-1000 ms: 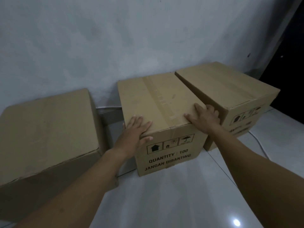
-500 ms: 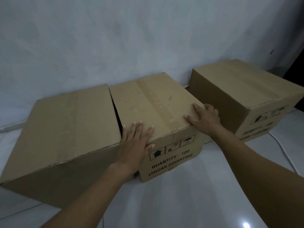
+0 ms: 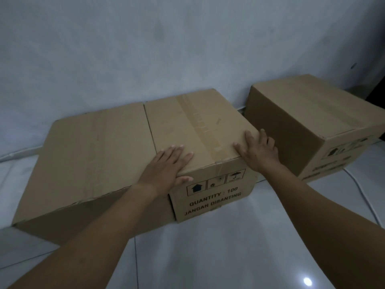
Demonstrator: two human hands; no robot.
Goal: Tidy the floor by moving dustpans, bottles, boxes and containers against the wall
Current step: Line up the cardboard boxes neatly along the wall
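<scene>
Three brown cardboard boxes stand on the white floor along the grey wall. The middle box (image 3: 195, 126), printed "QUANTITY : 100", sits flush against the left box (image 3: 89, 155). My left hand (image 3: 168, 165) lies flat on the middle box's near left top corner, thumb down over the front face. My right hand (image 3: 258, 151) rests with straight fingers on its near right top corner. The right box (image 3: 308, 119) stands apart, with a gap between it and the middle box.
The grey wall (image 3: 187, 49) runs behind all the boxes. A thin white cable (image 3: 362, 197) lies on the glossy floor tiles (image 3: 208, 257) in front of the right box. A dark opening shows at the far right edge.
The middle box has slid left, away from the right box, until it touches the left box. Both hands stayed on its near top corners.
</scene>
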